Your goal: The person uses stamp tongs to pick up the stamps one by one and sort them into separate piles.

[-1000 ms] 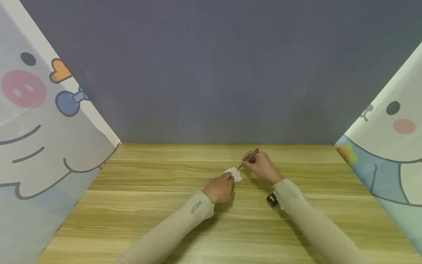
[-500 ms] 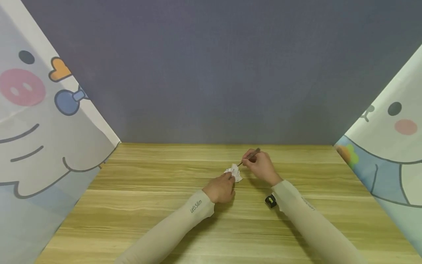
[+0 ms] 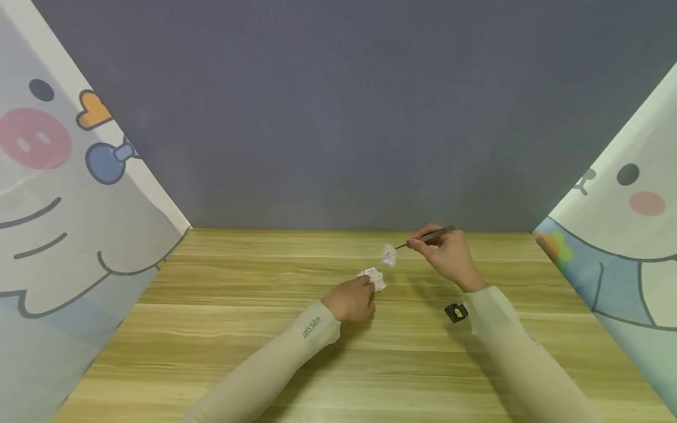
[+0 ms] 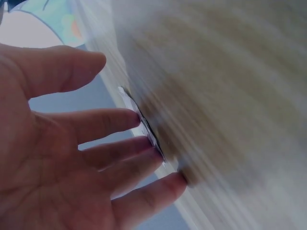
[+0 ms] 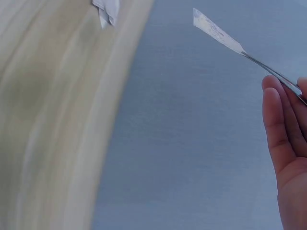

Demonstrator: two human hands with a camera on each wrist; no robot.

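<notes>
My right hand (image 3: 449, 257) pinches a thin pair of tweezers (image 3: 436, 234), their tips pointing left. A small, whitish piece of paper (image 3: 389, 255) with printed marks hangs from the tips. In the right wrist view the paper (image 5: 217, 32) is gripped by one end, apart from the table. My left hand (image 3: 349, 301) rests its fingertips on a small heap of white paper scraps (image 3: 377, 278) on the table. In the left wrist view the fingers of that hand (image 4: 91, 143) are extended, the thumb held apart. Part of the heap is hidden under the fingertips.
The wooden table (image 3: 238, 329) ends at a dark grey panel (image 3: 338, 117) behind the hands. Printed cartoon panels stand at the left (image 3: 79, 176) and right (image 3: 629, 235). A small black device (image 3: 455, 312) sits at my right wrist.
The tweezers have pulled a paper piece off the heap, and my right hand has carried it up and to the right. My left hand has stayed on the heap.
</notes>
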